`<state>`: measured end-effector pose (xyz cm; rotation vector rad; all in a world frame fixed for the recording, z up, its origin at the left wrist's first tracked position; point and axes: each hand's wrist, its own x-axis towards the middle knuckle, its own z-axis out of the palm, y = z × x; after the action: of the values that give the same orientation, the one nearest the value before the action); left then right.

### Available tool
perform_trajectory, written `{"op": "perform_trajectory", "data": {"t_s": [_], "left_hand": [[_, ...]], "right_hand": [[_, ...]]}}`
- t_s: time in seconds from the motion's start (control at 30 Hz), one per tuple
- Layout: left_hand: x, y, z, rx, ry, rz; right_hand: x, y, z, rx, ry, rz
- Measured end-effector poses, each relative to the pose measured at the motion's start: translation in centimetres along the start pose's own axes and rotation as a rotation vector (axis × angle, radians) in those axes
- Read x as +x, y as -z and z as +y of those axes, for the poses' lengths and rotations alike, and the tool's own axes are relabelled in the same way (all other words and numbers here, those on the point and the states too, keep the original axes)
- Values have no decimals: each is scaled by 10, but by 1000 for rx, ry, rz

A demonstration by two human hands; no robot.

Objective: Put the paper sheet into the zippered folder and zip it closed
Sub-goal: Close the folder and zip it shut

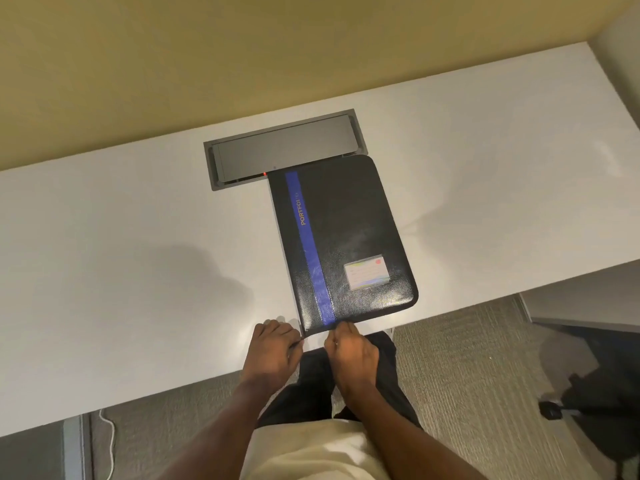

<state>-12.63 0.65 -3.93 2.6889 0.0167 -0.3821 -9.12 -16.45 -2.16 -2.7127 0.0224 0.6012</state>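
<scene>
A black zippered folder [349,237] with a blue stripe and a card label lies shut on the white desk [138,254]. Its near edge reaches the desk's front edge. My left hand [273,348] pinches the folder's near left corner. My right hand [349,351] is closed on the near edge, just below the blue stripe, where the zipper runs; the pull itself is hidden under my fingers. No paper sheet is in view.
A grey recessed cable hatch [280,150] sits in the desk behind the folder, partly under its far edge. A dark office chair base [588,410] stands on the carpet at the right. A white cable [110,445] hangs at the lower left.
</scene>
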Motion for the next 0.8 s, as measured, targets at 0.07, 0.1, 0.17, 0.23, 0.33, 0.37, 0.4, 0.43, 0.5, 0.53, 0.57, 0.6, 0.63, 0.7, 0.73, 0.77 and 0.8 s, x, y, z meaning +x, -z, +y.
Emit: {"op": "perform_trajectory", "data": {"t_s": [0.07, 0.1, 0.17, 0.23, 0.33, 0.37, 0.4, 0.43, 0.5, 0.53, 0.57, 0.6, 0.63, 0.7, 0.73, 0.77, 0.8], "left_hand": [[0, -1, -4, 7, -8, 8], [0, -2, -5, 13, -16, 12], [0, -3, -7, 24, -38, 20], [1, -4, -10, 35, -59, 14], [2, -2, -10, 73, -87, -9], [3, -1, -8, 84, -76, -6], [4, 1, -5, 93, -51, 6], [7, 2, 1, 91, -19, 20], [21, 5, 18, 72, -12, 48], [32, 5, 29, 76, -47, 49], [44, 4, 42, 89, -92, 29], [58, 1, 56, 109, -130, -3], [71, -2, 72, 134, -150, -43], [94, -9, 100, 186, -140, -119], [103, -13, 113, 201, -124, -149], [111, -17, 123, 213, -106, -173], [118, -20, 131, 227, -89, -194]], "right_hand": [[4, 7, 17, -11, -21, 51], [7, 10, 28, -10, -36, 73], [14, 18, 50, 8, -91, 92], [21, 25, 70, 15, -123, 99], [32, 35, 96, 37, -166, 131], [36, 38, 103, 53, -186, 142], [39, 40, 109, 70, -201, 148], [42, 41, 113, 88, -210, 151], [46, 42, 119, 118, -213, 158], [46, 42, 120, 122, -208, 159], [47, 42, 121, 122, -201, 158], [46, 42, 123, 122, -189, 156], [46, 42, 124, 121, -175, 155], [44, 43, 126, 118, -150, 155], [43, 44, 126, 117, -137, 156], [42, 45, 127, 120, -122, 156], [41, 46, 126, 128, -109, 157]]}}
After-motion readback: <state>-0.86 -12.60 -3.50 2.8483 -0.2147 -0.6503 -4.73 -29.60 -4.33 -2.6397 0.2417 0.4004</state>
